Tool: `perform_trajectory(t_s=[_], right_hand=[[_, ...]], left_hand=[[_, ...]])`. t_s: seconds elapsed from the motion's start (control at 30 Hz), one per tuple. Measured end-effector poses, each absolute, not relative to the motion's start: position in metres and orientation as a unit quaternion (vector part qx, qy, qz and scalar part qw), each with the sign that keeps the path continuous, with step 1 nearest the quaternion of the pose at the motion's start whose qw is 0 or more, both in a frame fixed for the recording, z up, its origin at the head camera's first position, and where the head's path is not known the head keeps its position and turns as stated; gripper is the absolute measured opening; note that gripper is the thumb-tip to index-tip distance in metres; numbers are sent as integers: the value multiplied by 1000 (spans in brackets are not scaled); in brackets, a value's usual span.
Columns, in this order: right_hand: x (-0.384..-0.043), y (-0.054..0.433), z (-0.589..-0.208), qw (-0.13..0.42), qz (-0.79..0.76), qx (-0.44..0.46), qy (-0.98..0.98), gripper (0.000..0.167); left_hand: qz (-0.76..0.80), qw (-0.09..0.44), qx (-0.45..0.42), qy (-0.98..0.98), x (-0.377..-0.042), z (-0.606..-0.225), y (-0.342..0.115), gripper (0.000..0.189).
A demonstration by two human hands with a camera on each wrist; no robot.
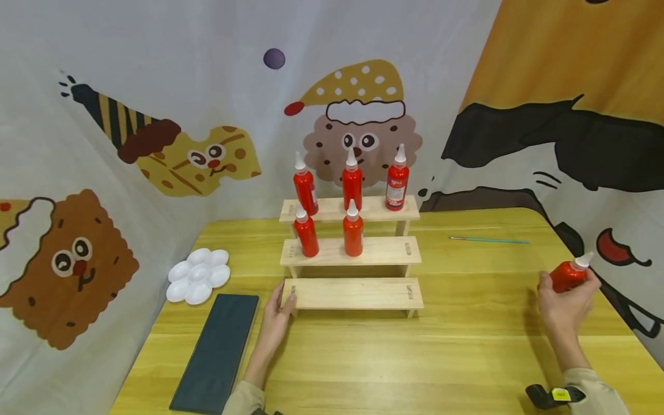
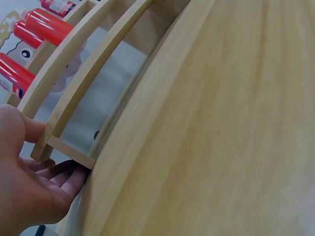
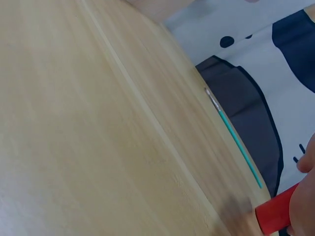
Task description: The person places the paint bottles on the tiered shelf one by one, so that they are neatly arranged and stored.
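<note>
A three-step wooden rack [image 1: 353,294] stands mid-table. Red paint bottles with white nozzle caps stand on it: three on the top step, including one bottle [image 1: 396,181] at its right end, and two on the middle step, one [image 1: 353,233] at its centre. My left hand [image 1: 277,311] grips the left end of the lowest step, thumb on top and fingers at its side; the left wrist view shows this hand [image 2: 37,177] close up. Over at the table's right side, my right hand [image 1: 568,302] holds another red paint bottle [image 1: 566,276], tilted, its white nozzle pointing up and right.
A white flower-shaped palette [image 1: 199,275] lies at the table's left edge. In front of it is a dark flat rectangular board [image 1: 217,351]. Behind the right hand lies a thin teal paintbrush [image 1: 490,240]. A cartoon-printed cloth [image 1: 207,57] hangs around the table.
</note>
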State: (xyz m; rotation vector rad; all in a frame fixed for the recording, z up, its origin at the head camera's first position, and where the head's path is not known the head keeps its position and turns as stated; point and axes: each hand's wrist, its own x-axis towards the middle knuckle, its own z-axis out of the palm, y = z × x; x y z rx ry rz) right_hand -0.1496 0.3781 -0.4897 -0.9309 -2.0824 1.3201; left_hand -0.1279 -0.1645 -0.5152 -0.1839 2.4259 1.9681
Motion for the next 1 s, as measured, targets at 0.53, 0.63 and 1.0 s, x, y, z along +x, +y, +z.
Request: perform_trajectory(t_s=[0.53, 0.63, 1.0], right_hand=[[-154, 372, -487, 215, 460, -328, -797, 61], [-158, 368, -482, 208, 469, -324, -795, 61], [-164, 344, -457, 212, 463, -264, -819, 60]], left_hand=[[637, 3, -54, 769, -127, -514, -164, 67], [634, 3, -57, 771, -127, -515, -165, 66], [634, 0, -52, 771, -129, -516, -165, 67]])
